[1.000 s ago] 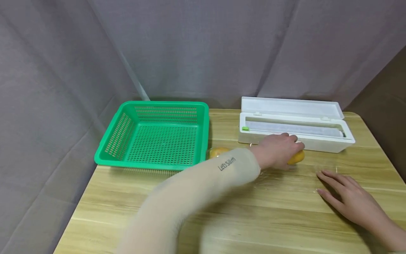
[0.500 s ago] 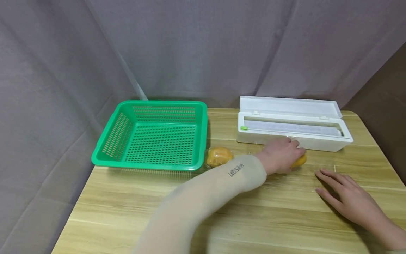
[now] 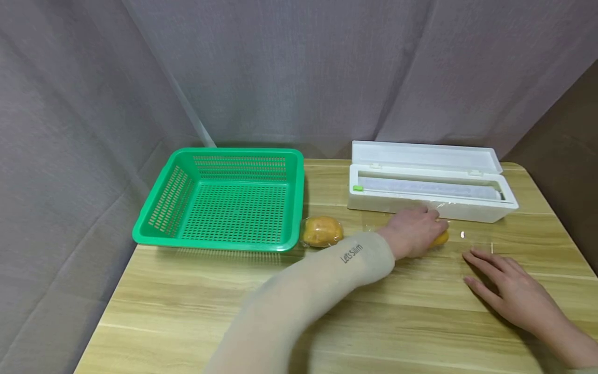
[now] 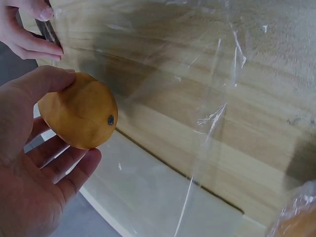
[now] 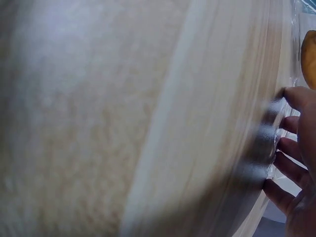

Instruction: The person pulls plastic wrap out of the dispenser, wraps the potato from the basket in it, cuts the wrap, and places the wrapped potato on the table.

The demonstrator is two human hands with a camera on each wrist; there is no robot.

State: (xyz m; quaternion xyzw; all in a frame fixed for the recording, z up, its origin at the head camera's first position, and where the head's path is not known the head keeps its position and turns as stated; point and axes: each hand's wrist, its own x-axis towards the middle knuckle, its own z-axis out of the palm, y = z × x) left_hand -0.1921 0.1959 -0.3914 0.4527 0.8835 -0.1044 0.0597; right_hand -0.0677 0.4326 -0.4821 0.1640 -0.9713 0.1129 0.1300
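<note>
My left hand (image 3: 413, 231) grips an orange-yellow fruit (image 3: 440, 238) above clear film lying on the table. In the left wrist view the thumb and fingers of that hand (image 4: 39, 148) curl round the fruit (image 4: 84, 112), which has a dark spot at one end. To the right, my right hand (image 3: 518, 293) rests with its fingertips at the right edge of the film. The right wrist view has this hand (image 5: 301, 153) with fingers spread on the film's edge. A second fruit (image 3: 322, 231), wrapped in film, lies beside the green basket.
The green basket (image 3: 299, 208) stands at the left on the wooden table (image 3: 187, 301). At the back right is a long white box (image 3: 430, 208) with its lid raised and a roll of film (image 3: 430, 188) inside. A grey curtain (image 3: 280, 72) hangs behind.
My left forearm has shifted right and down, uncovering the wrapped fruit. The left hand keeps its hold on the other fruit, and the right hand has barely moved.
</note>
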